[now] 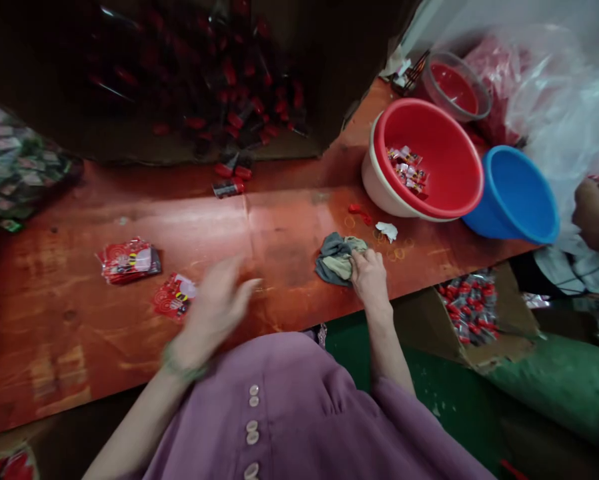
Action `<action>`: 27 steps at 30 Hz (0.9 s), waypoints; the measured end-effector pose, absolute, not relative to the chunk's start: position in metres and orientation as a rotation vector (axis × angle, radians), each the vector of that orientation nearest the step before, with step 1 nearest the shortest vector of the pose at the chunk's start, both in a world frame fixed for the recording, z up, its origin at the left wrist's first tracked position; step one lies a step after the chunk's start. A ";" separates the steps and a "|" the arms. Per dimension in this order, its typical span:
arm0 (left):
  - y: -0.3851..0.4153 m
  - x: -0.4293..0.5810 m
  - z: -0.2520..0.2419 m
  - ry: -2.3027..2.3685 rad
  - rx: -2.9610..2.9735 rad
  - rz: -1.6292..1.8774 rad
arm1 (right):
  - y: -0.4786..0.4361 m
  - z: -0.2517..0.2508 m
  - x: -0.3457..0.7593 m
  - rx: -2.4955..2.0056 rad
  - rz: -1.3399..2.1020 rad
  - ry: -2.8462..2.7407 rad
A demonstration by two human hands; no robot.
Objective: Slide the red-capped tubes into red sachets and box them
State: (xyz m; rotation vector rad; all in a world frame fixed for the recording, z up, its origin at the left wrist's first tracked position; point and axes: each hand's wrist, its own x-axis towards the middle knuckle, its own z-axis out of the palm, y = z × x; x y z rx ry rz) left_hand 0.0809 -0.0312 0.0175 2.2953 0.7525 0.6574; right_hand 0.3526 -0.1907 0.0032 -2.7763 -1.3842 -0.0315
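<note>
My left hand, slightly blurred, hovers over the table with its thumb apart from the fingers and nothing visible in it. Just to its left lies a red printed card with a yellow and black figure. A stack of similar red cards or packets lies further left. My right hand has its fingers closed on the edge of a crumpled grey and beige cloth, which rests on the table. Rubber bands, a white scrap and a small red piece lie beyond the cloth.
A dark box of red-capped items stands at the back, a few spilled out. A red basin holding small packets and a blue basin are at the right. Another person's hand shows at far right.
</note>
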 end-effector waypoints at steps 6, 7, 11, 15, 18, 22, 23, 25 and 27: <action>-0.074 0.232 0.005 0.401 2.739 0.197 | -0.192 -0.003 0.374 -2.459 -0.068 -1.475; -0.077 0.244 0.001 0.371 2.751 0.184 | -0.193 -0.002 0.376 -2.417 -0.058 -1.470; -0.072 0.252 -0.014 0.268 2.735 0.156 | -0.193 0.010 0.391 -2.343 0.094 -1.400; -0.063 0.256 -0.024 0.215 2.661 0.117 | -0.166 0.039 0.401 -2.380 0.270 -1.400; -0.058 0.263 -0.027 0.223 2.596 0.154 | -0.111 0.055 0.388 -2.220 0.229 -1.585; -0.048 0.246 -0.015 0.225 2.520 0.231 | -0.015 0.052 0.345 -2.023 0.314 -2.012; -0.044 0.234 -0.009 0.237 2.503 0.234 | 0.006 0.047 0.333 -1.989 0.319 -2.090; -0.033 0.198 0.003 0.253 2.466 0.240 | 0.041 0.034 0.311 -1.899 0.311 -2.191; -0.022 0.150 0.013 0.261 2.441 0.290 | 0.066 0.019 0.293 -1.855 0.245 -2.218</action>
